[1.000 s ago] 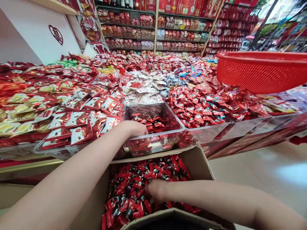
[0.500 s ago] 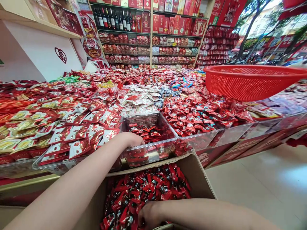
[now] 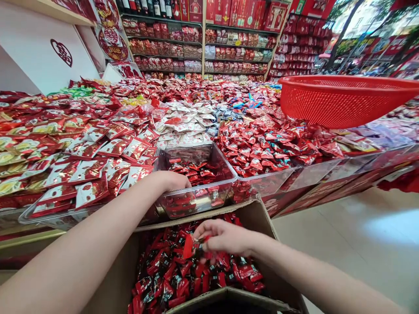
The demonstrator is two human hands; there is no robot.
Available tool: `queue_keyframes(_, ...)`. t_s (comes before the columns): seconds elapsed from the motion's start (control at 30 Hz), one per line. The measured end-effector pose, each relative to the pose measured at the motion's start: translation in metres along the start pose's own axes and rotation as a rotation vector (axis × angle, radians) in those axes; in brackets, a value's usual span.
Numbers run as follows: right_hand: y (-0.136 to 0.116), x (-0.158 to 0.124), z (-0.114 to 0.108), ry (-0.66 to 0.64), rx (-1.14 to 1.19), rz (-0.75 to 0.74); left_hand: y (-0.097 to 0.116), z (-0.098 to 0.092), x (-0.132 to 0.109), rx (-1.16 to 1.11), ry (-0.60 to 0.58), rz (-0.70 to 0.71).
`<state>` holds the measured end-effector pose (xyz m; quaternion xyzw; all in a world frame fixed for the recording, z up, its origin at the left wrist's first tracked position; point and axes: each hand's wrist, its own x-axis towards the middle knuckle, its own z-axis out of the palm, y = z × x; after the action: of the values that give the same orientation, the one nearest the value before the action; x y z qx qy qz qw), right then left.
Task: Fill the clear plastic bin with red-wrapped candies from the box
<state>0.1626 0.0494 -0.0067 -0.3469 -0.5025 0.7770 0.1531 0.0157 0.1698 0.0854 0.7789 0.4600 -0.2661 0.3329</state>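
My right hand (image 3: 225,237) is above the open cardboard box (image 3: 262,213), its fingers curled round a few wrapped candies (image 3: 188,246) with red ends. Many more red and black wrapped candies (image 3: 183,285) fill the box below it. My left hand (image 3: 173,179) reaches over the front left of a clear plastic bin (image 3: 232,176), which holds a low layer of similar red candies (image 3: 196,171). The left fingertips are hidden inside the bin, so whether they grip anything does not show.
A red plastic basket (image 3: 337,102) sits on the heaped sweets at the right. White-and-red packets (image 3: 88,187) lie left of the bin, red twisted candies (image 3: 262,148) right of it. A box flap (image 3: 225,294) sticks up in front. Stocked shelves (image 3: 240,52) stand behind.
My right hand has risen from deep among the candies in the box and moved away from me, now with candies in its fingers. The left hand stays at the bin. The view has tilted down.
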Motion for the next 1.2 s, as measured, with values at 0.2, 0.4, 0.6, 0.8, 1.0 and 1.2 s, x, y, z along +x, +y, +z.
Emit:
queue_keyframes(0.2, -0.019, -0.021, 0.002, 0.031, 0.451, -0.154, 0.003, 0.001, -0.003, -0.026, 0.013, -0.007)
queue_keyframes(0.4, -0.01, -0.011, 0.008, 0.282, 0.56, -0.287, 0.002, 0.0, -0.002, -0.018, 0.024, -0.017)
queue_keyframes(0.6, -0.007, -0.018, 0.014, 0.38, 0.439, -0.278, 0.002, 0.0, -0.002, -0.013, 0.025, 0.001)
queue_keyframes(0.8, 0.015, -0.019, 0.018, 0.558, -0.328, -0.31, -0.001, 0.001, 0.001, -0.006, 0.027, 0.001)
queue_keyframes(1.0, 0.036, -0.037, 0.022, 0.161, -0.691, -0.208, -0.003, 0.0, 0.003, 0.004, 0.008, 0.0)
queue_keyframes(1.2, 0.026, -0.029, 0.003, -0.113, -0.553, 0.043, -0.002, -0.001, 0.004, 0.0, -0.014, -0.021)
